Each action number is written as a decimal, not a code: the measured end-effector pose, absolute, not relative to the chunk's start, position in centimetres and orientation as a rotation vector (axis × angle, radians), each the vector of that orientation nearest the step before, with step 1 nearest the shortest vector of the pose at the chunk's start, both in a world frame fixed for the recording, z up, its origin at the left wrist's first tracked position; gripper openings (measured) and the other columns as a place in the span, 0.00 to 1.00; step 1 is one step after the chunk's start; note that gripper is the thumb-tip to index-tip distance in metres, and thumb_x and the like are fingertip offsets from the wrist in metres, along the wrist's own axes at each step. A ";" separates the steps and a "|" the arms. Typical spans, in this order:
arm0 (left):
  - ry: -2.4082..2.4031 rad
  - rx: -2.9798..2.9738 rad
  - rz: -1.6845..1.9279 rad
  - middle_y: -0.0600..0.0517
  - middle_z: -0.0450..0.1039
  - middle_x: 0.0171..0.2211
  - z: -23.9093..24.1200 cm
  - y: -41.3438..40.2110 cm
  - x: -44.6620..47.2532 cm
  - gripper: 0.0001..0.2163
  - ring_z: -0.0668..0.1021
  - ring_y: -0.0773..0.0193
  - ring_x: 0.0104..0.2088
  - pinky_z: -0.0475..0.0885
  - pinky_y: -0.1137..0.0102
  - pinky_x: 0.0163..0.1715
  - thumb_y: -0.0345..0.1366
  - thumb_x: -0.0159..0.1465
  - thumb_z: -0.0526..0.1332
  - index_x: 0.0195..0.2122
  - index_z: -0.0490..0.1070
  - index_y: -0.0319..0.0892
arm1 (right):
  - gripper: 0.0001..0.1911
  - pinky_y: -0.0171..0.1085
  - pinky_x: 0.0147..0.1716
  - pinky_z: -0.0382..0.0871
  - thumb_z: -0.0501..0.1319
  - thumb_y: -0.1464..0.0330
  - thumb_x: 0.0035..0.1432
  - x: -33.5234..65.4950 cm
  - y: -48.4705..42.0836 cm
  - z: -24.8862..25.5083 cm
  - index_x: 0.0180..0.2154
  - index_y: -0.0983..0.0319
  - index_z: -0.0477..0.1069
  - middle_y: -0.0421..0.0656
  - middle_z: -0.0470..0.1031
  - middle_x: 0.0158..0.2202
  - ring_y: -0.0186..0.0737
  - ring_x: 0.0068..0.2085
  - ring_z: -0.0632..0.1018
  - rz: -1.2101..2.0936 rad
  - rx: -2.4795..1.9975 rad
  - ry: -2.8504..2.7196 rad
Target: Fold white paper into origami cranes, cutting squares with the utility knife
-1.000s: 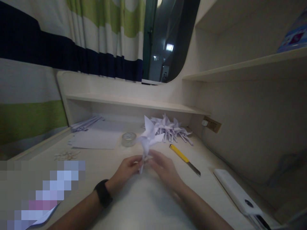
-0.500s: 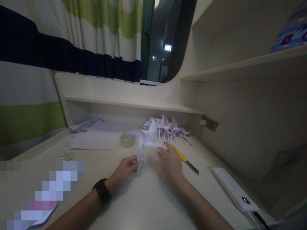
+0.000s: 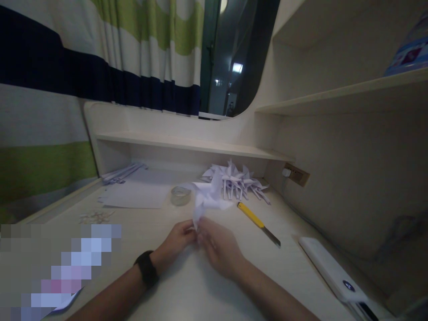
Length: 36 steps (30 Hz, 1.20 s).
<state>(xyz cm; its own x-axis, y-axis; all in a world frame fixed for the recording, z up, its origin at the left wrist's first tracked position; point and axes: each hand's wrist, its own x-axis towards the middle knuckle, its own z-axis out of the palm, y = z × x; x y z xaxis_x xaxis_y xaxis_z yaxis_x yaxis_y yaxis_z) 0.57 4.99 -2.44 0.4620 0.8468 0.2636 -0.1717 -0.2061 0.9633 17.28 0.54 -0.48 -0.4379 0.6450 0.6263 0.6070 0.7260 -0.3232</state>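
Note:
A white paper pinwheel (image 3: 209, 196) is held upright over the desk, its folded blades spread out. My left hand (image 3: 180, 238), with a black band on the wrist, grips it low down, around where its stick would be. My right hand (image 3: 217, 245) meets the left at that same spot, fingers closed around the lower end. The fingers mostly cover the stick. Just behind the pinwheel's left side lies a roll of clear tape (image 3: 180, 196). A yellow utility knife (image 3: 257, 220) with its blade out rests to the right of my right hand.
Several finished paper pinwheels (image 3: 234, 178) are piled at the back. White paper sheets (image 3: 137, 191) and rolled paper sticks (image 3: 125, 173) lie at back left, small pale pieces (image 3: 96, 217) nearer. A white power bank (image 3: 329, 267) sits at right, below a wall socket (image 3: 297, 174).
My right hand has moved from the pinwheel's right blade down and left to its lower end, beside my left hand. The view has shifted slightly.

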 end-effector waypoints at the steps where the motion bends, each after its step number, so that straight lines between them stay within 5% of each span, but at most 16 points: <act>1: 0.628 1.487 1.051 0.45 0.78 0.36 -2.5 5.0 0.6 0.13 0.76 0.55 0.36 0.70 0.65 0.38 0.40 0.55 0.67 0.38 0.77 0.37 | 0.19 0.41 0.55 0.65 0.52 0.70 0.63 17.2 0.4 -0.4 0.56 0.63 0.64 0.50 0.70 0.56 0.42 0.56 0.71 0.075 -0.928 -2.166; 5: 0.627 1.480 1.053 0.45 0.77 0.36 -2.7 5.0 0.6 0.14 0.76 0.56 0.36 0.69 0.66 0.38 0.43 0.57 0.66 0.38 0.77 0.37 | 0.14 0.38 0.51 0.67 0.51 0.70 0.64 17.2 0.6 -0.5 0.48 0.61 0.71 0.48 0.75 0.50 0.39 0.51 0.75 0.109 -0.846 -2.110; 9: 0.636 1.431 1.062 0.45 0.76 0.38 -3.1 5.2 0.4 0.19 0.75 0.57 0.37 0.69 0.67 0.37 0.45 0.58 0.66 0.45 0.75 0.38 | 0.12 0.34 0.36 0.70 0.52 0.70 0.62 17.5 1.2 -1.0 0.38 0.61 0.74 0.43 0.80 0.34 0.38 0.34 0.80 0.082 -1.127 -1.932; 14: 0.702 1.380 1.085 0.46 0.76 0.40 -4.2 5.9 0.1 0.21 0.74 0.58 0.38 0.68 0.67 0.39 0.45 0.57 0.67 0.48 0.74 0.41 | 0.14 0.32 0.26 0.66 0.53 0.68 0.60 18.3 2.2 -0.9 0.47 0.64 0.67 0.41 0.77 0.29 0.36 0.25 0.77 0.052 -1.376 -1.696; 17: 0.711 1.364 1.046 0.46 0.75 0.40 -4.7 6.1 0.1 0.22 0.74 0.60 0.36 0.67 0.69 0.36 0.46 0.58 0.66 0.50 0.72 0.40 | 0.23 0.33 0.26 0.66 0.53 0.67 0.60 19.3 3.2 -0.5 0.57 0.65 0.59 0.42 0.77 0.33 0.37 0.25 0.76 -0.063 -1.461 -1.619; 23: 0.634 1.354 1.008 0.45 0.75 0.40 -4.1 5.6 0.3 0.22 0.74 0.61 0.36 0.67 0.68 0.37 0.46 0.58 0.66 0.50 0.72 0.40 | 0.21 0.35 0.34 0.70 0.51 0.70 0.61 19.5 3.2 -0.8 0.55 0.62 0.66 0.47 0.78 0.36 0.42 0.35 0.78 -0.242 -1.450 -1.969; 29: 0.470 1.424 1.001 0.44 0.76 0.38 -2.8 5.2 0.4 0.16 0.75 0.58 0.37 0.68 0.66 0.40 0.44 0.59 0.65 0.43 0.76 0.37 | 0.28 0.32 0.33 0.71 0.52 0.71 0.59 17.9 1.3 -1.1 0.61 0.56 0.58 0.41 0.81 0.36 0.39 0.33 0.80 -0.043 -1.161 -2.289; 33: 0.504 1.425 1.007 0.44 0.75 0.38 -3.3 5.5 0.4 0.17 0.75 0.59 0.37 0.68 0.68 0.38 0.44 0.59 0.65 0.44 0.75 0.37 | 0.18 0.31 0.33 0.70 0.49 0.70 0.61 18.1 1.3 -1.2 0.47 0.63 0.72 0.45 0.81 0.34 0.38 0.31 0.80 -0.017 -1.118 -2.058; 36: 0.577 1.399 1.027 0.44 0.75 0.40 -3.7 5.8 0.4 0.16 0.75 0.59 0.37 0.68 0.68 0.37 0.43 0.59 0.65 0.44 0.75 0.38 | 0.14 0.32 0.28 0.68 0.50 0.69 0.60 18.2 1.7 -0.8 0.38 0.65 0.74 0.46 0.80 0.29 0.38 0.27 0.78 -0.004 -1.267 -1.760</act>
